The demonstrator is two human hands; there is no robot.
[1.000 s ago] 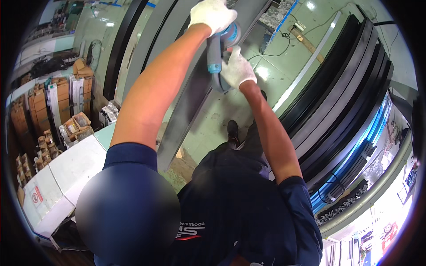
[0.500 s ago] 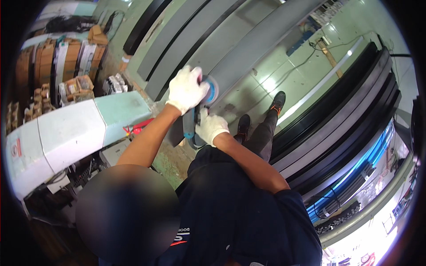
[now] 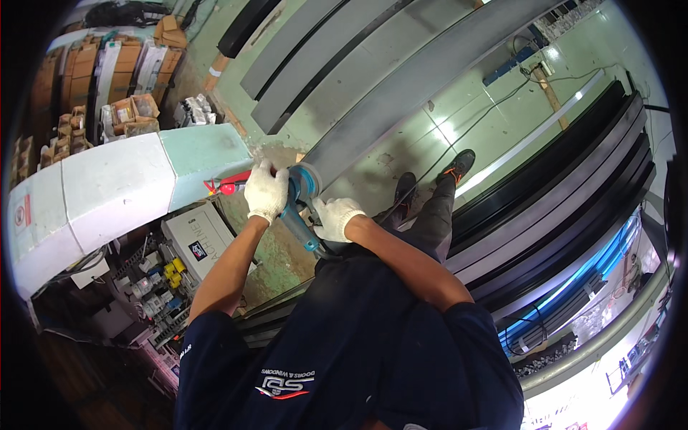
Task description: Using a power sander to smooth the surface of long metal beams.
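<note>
My left hand (image 3: pixel 266 190), in a white knit glove, is closed over the head end of a blue angle grinder (image 3: pixel 297 228). The grinder's round blue-rimmed disc (image 3: pixel 306 180) sits at the near end of a long grey metal profile (image 3: pixel 387 107), seemingly against it. Beside the tool body, my right hand (image 3: pixel 337 219), gloved in the same way, is curled at its right side. Its fingers seem to grip a dark part there, mostly hidden. The grinder's rear end points toward my body.
More grey profiles (image 3: pixel 322 61) lie beyond on the left; dark ones (image 3: pixel 559 186) are stacked at right. A white and green machine cover (image 3: pixel 107 183) stands left, with a red-handled tool (image 3: pixel 233 183) by its end. A cable (image 3: pixel 466 136) crosses the tiled floor.
Both hands and the grinder have moved nearer my body, the left hand also leftward. The disc has gone down to the profile's near end. The whole view has shifted slightly.
</note>
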